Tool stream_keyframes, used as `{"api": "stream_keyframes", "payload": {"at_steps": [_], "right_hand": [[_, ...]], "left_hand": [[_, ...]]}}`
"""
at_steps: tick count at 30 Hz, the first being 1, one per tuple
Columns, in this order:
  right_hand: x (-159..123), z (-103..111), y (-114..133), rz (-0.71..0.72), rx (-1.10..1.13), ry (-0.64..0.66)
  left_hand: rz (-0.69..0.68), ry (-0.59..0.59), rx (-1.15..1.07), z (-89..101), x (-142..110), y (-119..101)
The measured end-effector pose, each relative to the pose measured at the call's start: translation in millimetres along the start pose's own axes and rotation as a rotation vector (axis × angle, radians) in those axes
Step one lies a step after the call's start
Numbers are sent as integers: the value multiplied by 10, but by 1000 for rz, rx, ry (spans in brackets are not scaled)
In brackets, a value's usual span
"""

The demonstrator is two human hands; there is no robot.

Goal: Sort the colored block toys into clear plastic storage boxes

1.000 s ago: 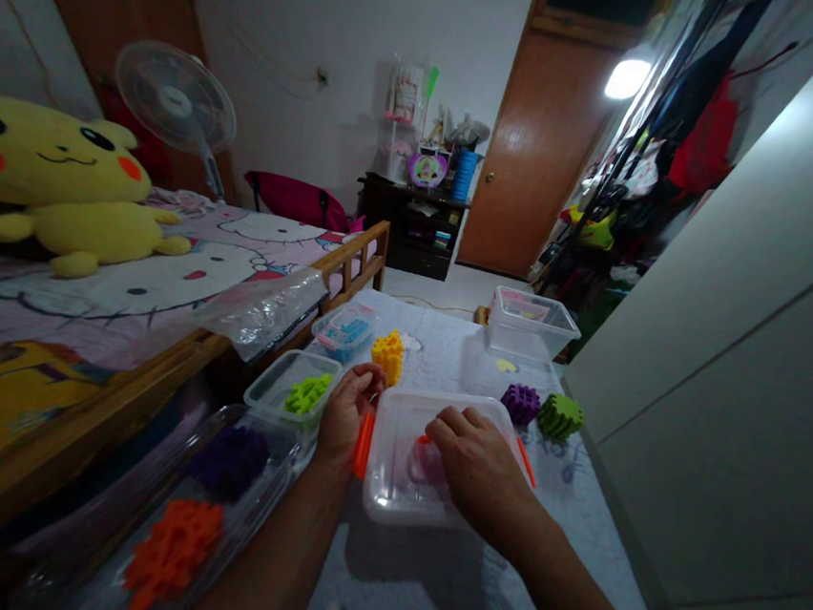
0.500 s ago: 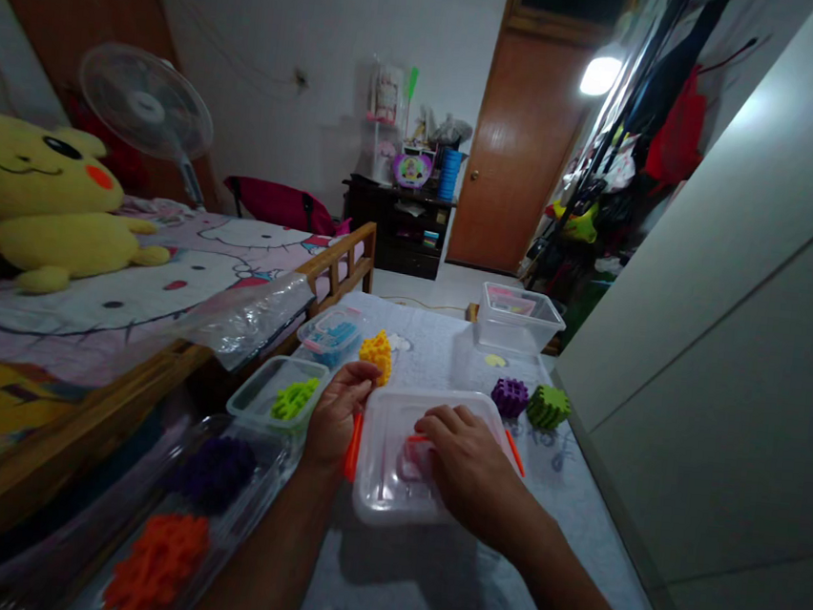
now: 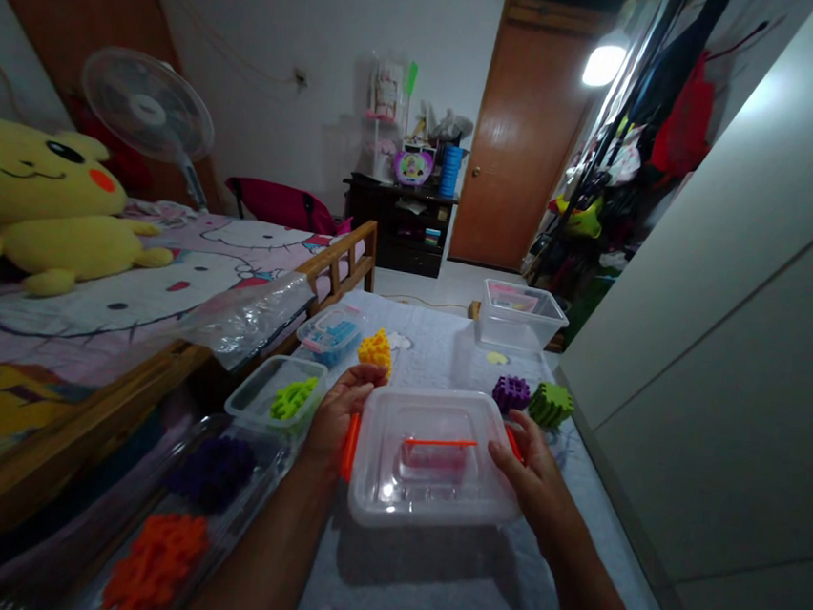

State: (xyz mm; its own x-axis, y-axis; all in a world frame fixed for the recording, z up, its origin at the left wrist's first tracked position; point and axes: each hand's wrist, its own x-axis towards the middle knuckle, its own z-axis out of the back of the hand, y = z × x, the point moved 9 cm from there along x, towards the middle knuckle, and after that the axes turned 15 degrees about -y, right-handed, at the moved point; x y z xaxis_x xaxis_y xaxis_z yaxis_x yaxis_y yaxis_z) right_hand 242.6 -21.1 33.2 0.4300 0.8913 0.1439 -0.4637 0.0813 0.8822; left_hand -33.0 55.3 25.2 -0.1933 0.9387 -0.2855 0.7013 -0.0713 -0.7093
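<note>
A clear plastic box [image 3: 430,509] with a lid, an orange handle and orange side clips stands on the table in front of me. My left hand [image 3: 338,414] grips its left side at the orange clip [image 3: 348,445], fingers curled over the far corner. My right hand [image 3: 534,471] is wrapped around the box's right side, over the other clip. Something pink shows dimly inside the box. A yellow block cluster [image 3: 376,348] sits just beyond my left hand.
Purple [image 3: 510,392] and green [image 3: 549,405] block clusters lie at the right, an open clear tub [image 3: 520,320] behind them. Small boxes hold green [image 3: 281,396] and blue [image 3: 330,334] pieces; a near tray [image 3: 159,559] holds orange and purple ones. A bed with a yellow plush [image 3: 49,203] lies left.
My right hand has left the top of the lid and moved to the box's right side. The lid's orange handle now shows. The left hand stays at the left clip.
</note>
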Motion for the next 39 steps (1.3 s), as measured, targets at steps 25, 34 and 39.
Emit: {"api": "stream_keyframes", "payload": {"at_steps": [25,34,39], "right_hand": [[-197,-28,-62,-163,311,-49],[-183,-52,196,119,-150,48],[-210,-118,259,276,-227,74]], "left_hand": [[-4,-10,473,18,-545,-48],[-313,130,949,-20,-473,-134],[-545,267,1288,-145,-531,-152]]}}
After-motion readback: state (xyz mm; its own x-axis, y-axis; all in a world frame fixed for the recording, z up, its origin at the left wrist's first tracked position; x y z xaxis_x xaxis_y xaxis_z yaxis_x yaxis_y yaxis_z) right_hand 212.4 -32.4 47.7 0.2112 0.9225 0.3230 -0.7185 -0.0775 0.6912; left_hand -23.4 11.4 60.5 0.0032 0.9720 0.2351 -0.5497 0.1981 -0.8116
